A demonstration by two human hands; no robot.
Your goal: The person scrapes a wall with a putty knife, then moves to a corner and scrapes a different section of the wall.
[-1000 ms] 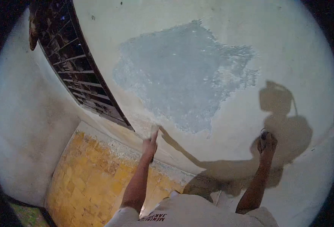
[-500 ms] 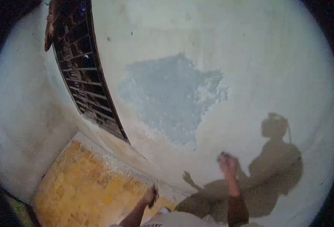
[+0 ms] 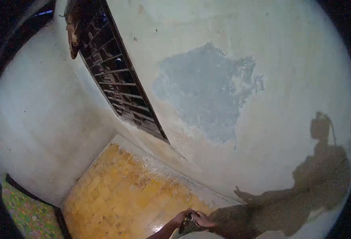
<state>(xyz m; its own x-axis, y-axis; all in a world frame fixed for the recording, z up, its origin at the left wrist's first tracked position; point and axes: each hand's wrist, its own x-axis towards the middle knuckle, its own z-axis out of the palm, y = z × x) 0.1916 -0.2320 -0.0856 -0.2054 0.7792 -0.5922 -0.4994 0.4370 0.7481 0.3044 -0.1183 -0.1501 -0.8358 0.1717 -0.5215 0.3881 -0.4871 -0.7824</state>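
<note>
My left hand and my right hand are close together at the bottom centre, in front of my body. Between them is a small dark object with a yellowish spot; it is too small to identify. The fingers of both hands are curled round or against it. Up on the pale wall, away from the hands, is an irregular grey-blue patch with ragged edges.
A barred window with a dark frame slants at the upper left. Yellow tiles cover the floor, with whitish debris along the wall's foot. A green flowered surface lies at the lower left. A person's shadow falls on the right.
My right hand has come down from the wall side and met my left hand. The view has turned left, so the patch, window and shadow sit further right.
</note>
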